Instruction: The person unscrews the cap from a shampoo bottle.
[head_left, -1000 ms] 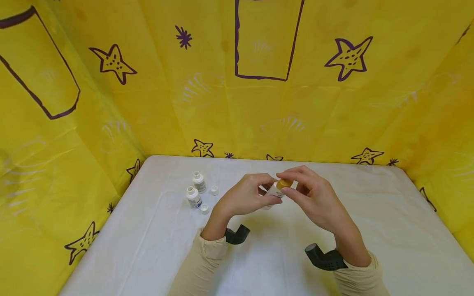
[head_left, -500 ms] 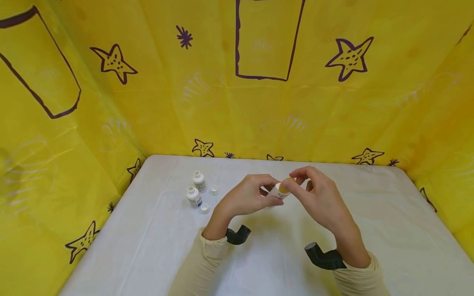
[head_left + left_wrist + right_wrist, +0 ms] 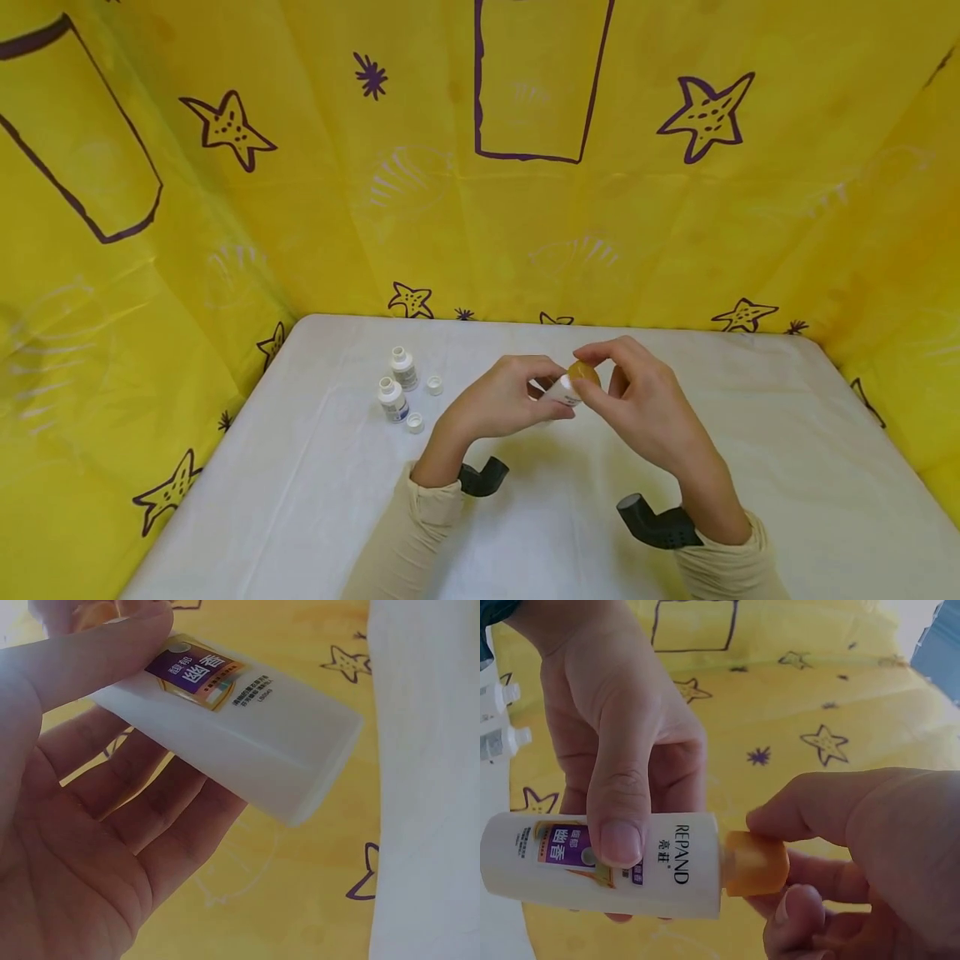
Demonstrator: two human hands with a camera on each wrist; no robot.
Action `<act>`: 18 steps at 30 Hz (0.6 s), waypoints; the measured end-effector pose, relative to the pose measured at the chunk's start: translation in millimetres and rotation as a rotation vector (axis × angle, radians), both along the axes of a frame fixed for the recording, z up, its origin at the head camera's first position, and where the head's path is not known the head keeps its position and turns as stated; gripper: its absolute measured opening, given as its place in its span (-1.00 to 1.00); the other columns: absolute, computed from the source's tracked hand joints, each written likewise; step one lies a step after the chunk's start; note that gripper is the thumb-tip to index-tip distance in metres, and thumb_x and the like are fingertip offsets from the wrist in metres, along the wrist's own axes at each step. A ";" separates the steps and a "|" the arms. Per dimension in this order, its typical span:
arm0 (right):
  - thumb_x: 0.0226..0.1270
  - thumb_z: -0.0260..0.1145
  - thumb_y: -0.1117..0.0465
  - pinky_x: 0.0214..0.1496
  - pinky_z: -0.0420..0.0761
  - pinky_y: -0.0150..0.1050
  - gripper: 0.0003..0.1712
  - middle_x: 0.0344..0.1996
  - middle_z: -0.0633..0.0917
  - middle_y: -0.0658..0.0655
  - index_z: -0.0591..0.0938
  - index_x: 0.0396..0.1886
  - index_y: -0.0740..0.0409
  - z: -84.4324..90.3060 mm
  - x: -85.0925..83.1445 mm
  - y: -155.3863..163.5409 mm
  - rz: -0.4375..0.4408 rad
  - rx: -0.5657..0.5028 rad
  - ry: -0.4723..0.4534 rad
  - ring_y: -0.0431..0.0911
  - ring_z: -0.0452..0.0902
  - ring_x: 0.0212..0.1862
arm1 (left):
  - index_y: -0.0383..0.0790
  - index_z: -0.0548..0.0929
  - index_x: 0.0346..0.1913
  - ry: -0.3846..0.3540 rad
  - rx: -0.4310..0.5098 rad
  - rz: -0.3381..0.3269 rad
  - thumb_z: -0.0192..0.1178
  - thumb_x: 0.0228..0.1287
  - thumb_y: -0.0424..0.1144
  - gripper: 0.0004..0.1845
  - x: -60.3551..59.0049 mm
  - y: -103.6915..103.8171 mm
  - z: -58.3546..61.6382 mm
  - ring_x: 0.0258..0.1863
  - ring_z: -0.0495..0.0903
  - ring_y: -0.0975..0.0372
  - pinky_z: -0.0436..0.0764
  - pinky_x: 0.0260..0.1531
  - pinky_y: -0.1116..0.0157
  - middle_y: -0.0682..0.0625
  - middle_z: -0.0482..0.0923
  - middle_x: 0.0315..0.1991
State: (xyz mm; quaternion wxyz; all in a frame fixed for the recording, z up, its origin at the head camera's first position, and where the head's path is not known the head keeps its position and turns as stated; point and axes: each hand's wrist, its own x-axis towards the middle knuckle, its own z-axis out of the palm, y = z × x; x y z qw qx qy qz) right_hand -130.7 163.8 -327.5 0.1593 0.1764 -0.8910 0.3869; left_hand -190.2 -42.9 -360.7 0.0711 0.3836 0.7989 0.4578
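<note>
Above the table, my left hand (image 3: 501, 398) grips a white plastic bottle (image 3: 682, 889) with an orange-gold cap (image 3: 759, 862). The bottle is tilted, its cap end toward my right hand. In the left wrist view the thumb (image 3: 112, 656) presses on the printed label, and the fingers support the bottle from the other side. My right hand (image 3: 641, 404) pinches the cap between thumb and index finger. The right wrist view shows a short stretch of neck between cap and bottle body. Large "REPAND" lettering runs across the bottle near its cap end.
Left of my hands stand two small white bottles, a far one (image 3: 404, 370) and a near one (image 3: 392, 402), both uncapped. Beside them lie two white caps, one farther back (image 3: 434, 385) and one nearer (image 3: 415, 423). Yellow patterned sheets wall in the white table (image 3: 300, 500).
The right fingers have shifted round the gold cap: the index finger drew back half a second ago and now lies over the cap again. The left hand has barely moved.
</note>
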 end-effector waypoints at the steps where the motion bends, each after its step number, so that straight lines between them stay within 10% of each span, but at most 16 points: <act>1: 0.33 0.45 0.23 -0.51 0.42 -0.37 -0.74 -0.18 0.67 -0.02 0.70 -0.01 0.00 0.0 -0.2 0.0 0.017 -0.008 0.012 -0.27 0.33 -0.54 | -0.05 0.74 -0.11 0.001 0.004 -0.001 0.45 0.25 -0.20 -0.82 -0.4 -0.1 -0.2 -0.26 0.64 0.41 0.71 -0.15 0.34 0.13 0.70 -0.27; 18: 0.29 0.50 0.01 -0.50 0.42 -0.34 -0.69 -0.20 0.63 0.01 0.72 -0.03 -0.05 3.6 2.3 -1.1 -0.072 -0.046 -0.074 -0.21 0.36 -0.52 | -0.03 0.73 -0.13 -0.062 -0.002 0.003 0.46 0.24 -0.18 -0.82 0.4 -2.7 0.2 -0.28 0.66 0.34 0.70 -0.27 0.37 0.12 0.71 -0.27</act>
